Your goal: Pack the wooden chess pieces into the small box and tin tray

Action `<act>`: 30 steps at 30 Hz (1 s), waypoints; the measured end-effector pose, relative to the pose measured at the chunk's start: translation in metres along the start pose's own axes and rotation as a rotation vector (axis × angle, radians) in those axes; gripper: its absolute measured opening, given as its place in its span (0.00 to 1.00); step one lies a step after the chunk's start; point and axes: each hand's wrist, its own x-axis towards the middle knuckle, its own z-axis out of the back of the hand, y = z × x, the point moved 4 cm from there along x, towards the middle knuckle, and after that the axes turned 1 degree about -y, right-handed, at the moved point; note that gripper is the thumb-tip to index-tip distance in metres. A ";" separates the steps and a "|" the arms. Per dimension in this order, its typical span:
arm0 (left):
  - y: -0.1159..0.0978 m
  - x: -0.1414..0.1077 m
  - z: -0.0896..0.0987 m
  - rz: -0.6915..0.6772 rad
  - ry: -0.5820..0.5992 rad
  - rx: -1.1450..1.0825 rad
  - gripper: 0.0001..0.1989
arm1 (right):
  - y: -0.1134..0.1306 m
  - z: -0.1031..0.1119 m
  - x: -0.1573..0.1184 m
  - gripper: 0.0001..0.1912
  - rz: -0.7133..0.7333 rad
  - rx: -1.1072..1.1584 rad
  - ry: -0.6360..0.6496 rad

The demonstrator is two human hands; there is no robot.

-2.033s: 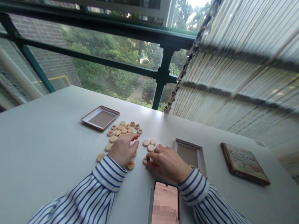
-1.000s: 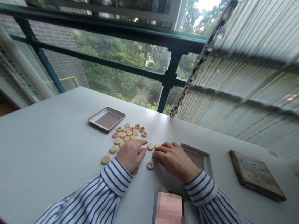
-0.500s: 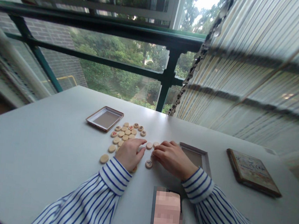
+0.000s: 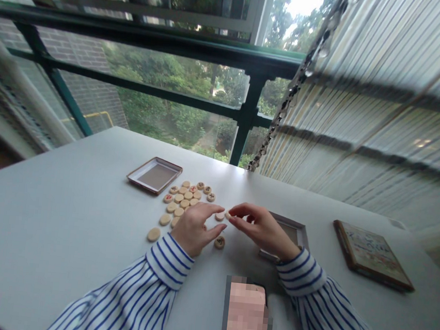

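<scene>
Round wooden Chinese chess pieces (image 4: 179, 198) lie in a loose group on the white table, most blank side up, several with red or black characters showing. My left hand (image 4: 194, 227) rests at the group's right edge, thumb and fingers apart, hiding some pieces beneath it. Just beyond its fingertips lies a pale chess piece (image 4: 219, 216). My right hand (image 4: 260, 228) pinches another chess piece (image 4: 228, 215) between thumb and index finger, close beside that one. Between the wrists, nearer me, sits a chess piece with a black character (image 4: 219, 242).
A shallow open box tray (image 4: 131, 177) stands at the left behind the pieces. Another shallow tray (image 4: 303, 235) is partly hidden by my right hand. Farther right lies a closed flat box (image 4: 374, 255). A phone-like object (image 4: 246, 318), pixelated, lies at the front. Behind the table (image 4: 63, 212) runs a green railing (image 4: 243, 120).
My right hand has lifted from lying flat over the table to a pinch on a chess piece. My left hand has shifted slightly right, its thumb and fingers reaching farther out.
</scene>
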 end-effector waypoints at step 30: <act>0.028 0.004 0.012 0.170 0.060 0.286 0.10 | -0.005 0.001 -0.001 0.15 -0.075 0.088 0.006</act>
